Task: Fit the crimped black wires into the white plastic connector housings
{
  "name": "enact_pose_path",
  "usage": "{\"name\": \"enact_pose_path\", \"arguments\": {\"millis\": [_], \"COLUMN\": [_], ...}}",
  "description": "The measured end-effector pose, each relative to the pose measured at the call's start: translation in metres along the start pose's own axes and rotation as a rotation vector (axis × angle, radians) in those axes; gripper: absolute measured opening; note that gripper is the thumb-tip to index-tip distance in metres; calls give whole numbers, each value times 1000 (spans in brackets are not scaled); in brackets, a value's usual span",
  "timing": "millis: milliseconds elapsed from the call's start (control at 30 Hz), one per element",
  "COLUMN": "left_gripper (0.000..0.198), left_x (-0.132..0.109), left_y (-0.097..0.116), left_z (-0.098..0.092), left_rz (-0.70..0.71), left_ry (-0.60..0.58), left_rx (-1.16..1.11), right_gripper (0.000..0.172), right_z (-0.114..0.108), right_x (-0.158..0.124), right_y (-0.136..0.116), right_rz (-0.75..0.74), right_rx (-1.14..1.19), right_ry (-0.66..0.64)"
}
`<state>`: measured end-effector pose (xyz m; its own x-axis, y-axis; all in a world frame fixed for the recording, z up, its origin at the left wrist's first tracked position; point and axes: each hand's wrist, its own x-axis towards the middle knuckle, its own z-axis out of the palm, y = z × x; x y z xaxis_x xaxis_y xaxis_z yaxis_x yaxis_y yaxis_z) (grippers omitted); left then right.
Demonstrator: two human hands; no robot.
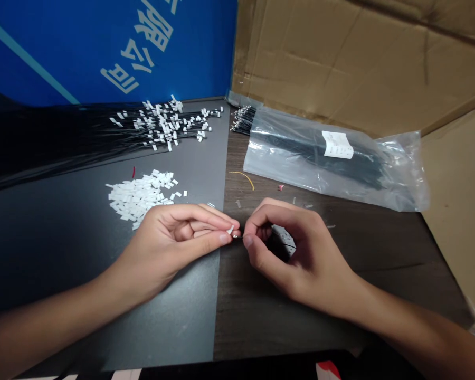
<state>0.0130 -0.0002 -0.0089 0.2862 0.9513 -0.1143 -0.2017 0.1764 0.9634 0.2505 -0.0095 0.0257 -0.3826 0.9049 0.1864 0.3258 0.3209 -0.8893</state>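
Between thumb and fingertips, my left hand pinches a small white plastic sleeve. Facing it, my right hand is closed on a thin black wire, whose shiny metal terminal points left at the sleeve. The terminal lies at my left fingertips; whether it is inside the sleeve I cannot tell. Just behind my left hand is a heap of loose white sleeves. Farther back lies a bundle of black wires with white sleeves on their ends.
A clear plastic bag of black wires with bare metal terminals lies at the back right. Behind stand a blue panel and a cardboard sheet. A yellow wire scrap, a red scrap and small clear bits are scattered on the table.
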Motion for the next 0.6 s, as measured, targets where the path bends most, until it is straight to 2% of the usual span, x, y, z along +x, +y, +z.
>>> {"name": "enact_pose_path", "arguments": {"millis": [200, 600], "left_gripper": [18, 17], "left_x": [0, 1], "left_y": [1, 1], "left_z": [0, -1], "left_rz": [-17, 20], "left_ry": [7, -58], "left_rx": [17, 9], "right_gripper": [17, 15], "right_z": [-1, 0], "right_x": [0, 1], "right_y": [1, 0], "right_rz": [-7, -21], "right_rx": [3, 7], "right_ry": [-6, -10]}}
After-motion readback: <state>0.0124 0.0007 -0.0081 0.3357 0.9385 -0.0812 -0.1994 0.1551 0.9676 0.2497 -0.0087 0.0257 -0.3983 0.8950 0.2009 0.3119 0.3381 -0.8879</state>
